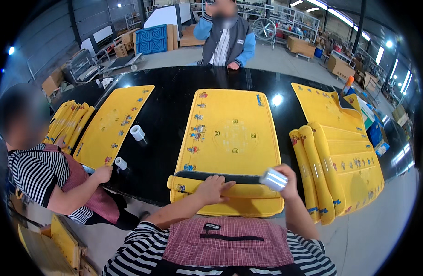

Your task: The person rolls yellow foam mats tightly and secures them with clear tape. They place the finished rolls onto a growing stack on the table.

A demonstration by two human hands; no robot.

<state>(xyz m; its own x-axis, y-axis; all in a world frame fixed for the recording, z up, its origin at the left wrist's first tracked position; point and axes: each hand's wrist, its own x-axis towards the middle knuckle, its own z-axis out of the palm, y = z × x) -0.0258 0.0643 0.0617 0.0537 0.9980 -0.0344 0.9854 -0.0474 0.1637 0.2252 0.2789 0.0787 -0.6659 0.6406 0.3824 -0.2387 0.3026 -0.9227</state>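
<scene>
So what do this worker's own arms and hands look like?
Both sleeves have black and white stripes and end short of the wrists, leaving the forearms bare. The left hand and right hand wear no gloves; no cables or markings show on them.

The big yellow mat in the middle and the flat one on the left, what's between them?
The head view shows a white roll and a second white roll on the black table between the left mat and the middle mat.
</scene>
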